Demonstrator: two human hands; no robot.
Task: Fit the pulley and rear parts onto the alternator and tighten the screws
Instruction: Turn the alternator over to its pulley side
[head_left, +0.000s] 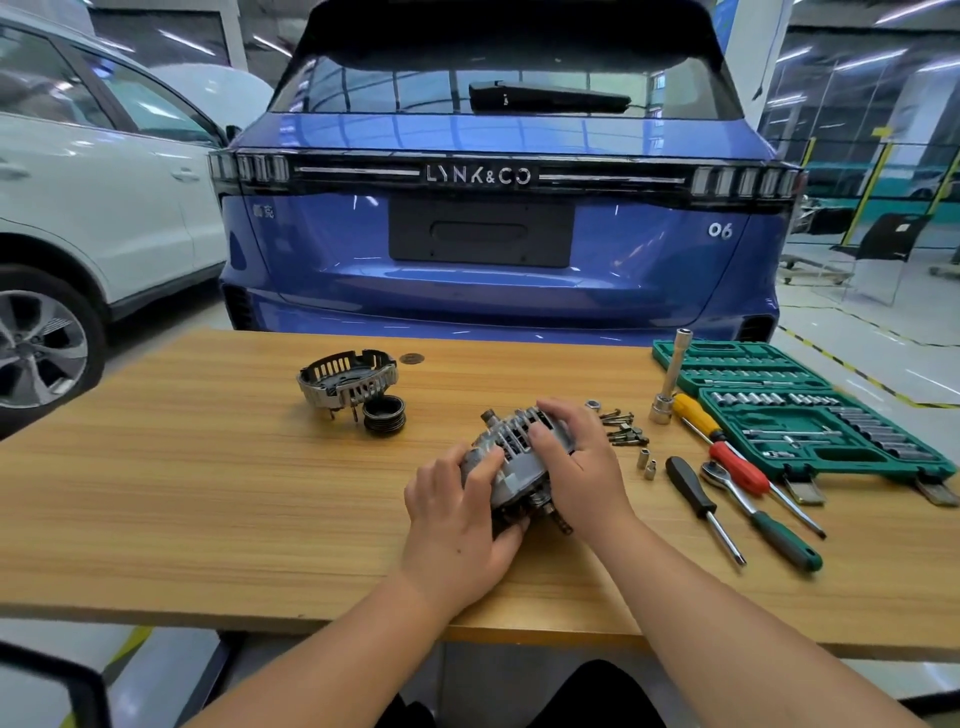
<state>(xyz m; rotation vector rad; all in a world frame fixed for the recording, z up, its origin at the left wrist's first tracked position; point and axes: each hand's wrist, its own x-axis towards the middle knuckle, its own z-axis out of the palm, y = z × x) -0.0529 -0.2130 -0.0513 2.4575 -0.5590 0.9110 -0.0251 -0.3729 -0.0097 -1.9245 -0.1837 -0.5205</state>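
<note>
The grey alternator (511, 457) lies on its side in the middle of the wooden table (208, 493). My left hand (460, 519) grips its near left side, fingers curled over the housing. My right hand (576, 462) grips its right side from above. Its shaft end (488, 415) points away to the left. A black grooved pulley (384, 414) stands further back on the left, next to the slotted rear cover (347, 382). Several screws and a nut (621, 428) lie just right of my right hand.
Right of the alternator lie two small sockets (647, 464), a black screwdriver (698, 501), a ratchet (758, 512), a red-and-yellow screwdriver (727, 447) and an upright extension bar (670, 382). An open green socket case (810, 415) fills the right end. A blue car stands behind the table.
</note>
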